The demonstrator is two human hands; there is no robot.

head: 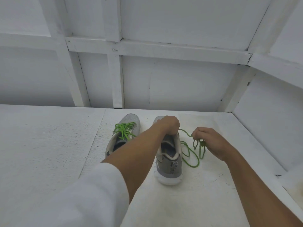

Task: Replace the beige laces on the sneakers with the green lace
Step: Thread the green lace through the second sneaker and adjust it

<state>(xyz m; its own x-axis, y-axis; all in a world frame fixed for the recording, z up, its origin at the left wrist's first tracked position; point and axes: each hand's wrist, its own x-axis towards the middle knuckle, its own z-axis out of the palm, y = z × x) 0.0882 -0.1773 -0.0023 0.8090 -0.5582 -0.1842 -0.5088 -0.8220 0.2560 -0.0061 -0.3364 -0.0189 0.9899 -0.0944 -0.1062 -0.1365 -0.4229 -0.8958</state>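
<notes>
- You are sitting roughly halfway through: the laced sneaker [129, 126], lying at ten o'clock of the near sneaker [168, 163], is already carrying a tied green lace [123, 130]
- No beige laces are showing anywhere
- Your left hand [167, 125] is curling its fingers over the near sneaker's upper and gripping it, hiding the eyelets
- Your right hand [211, 141] is pinching the loose green lace [194, 166], which is looping over the white surface [49, 145] at three o'clock of that sneaker
- Threading and tying are, I judge, remaining
- No writing is reading clearly; only a pale side mark is showing
</notes>
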